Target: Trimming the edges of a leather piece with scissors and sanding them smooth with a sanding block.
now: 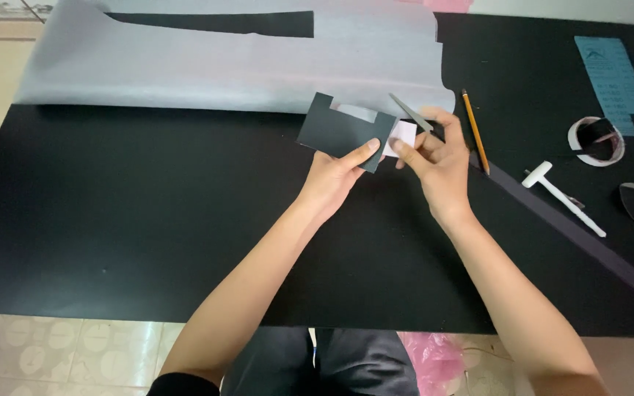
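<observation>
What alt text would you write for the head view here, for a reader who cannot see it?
Over a black table, the left hand holds a notched piece of dark card while the right hand holds a thin grey strip and a small pale slip against its edge. A large grey sheet lies behind; a pencil, tape roll and white T-shaped tool lie to the right.

Black table covering: matt, smooth sheet, faint sheen noted. Large pale grey sheet: thin paper, slightly translucent, softly creased. Dark cut-out piece: stiff matt card. Small white slip: plain paper. Pencil: yellow-painted wood, glossy. T-shaped tool: white smooth plastic. Tape roll: shiny.
</observation>
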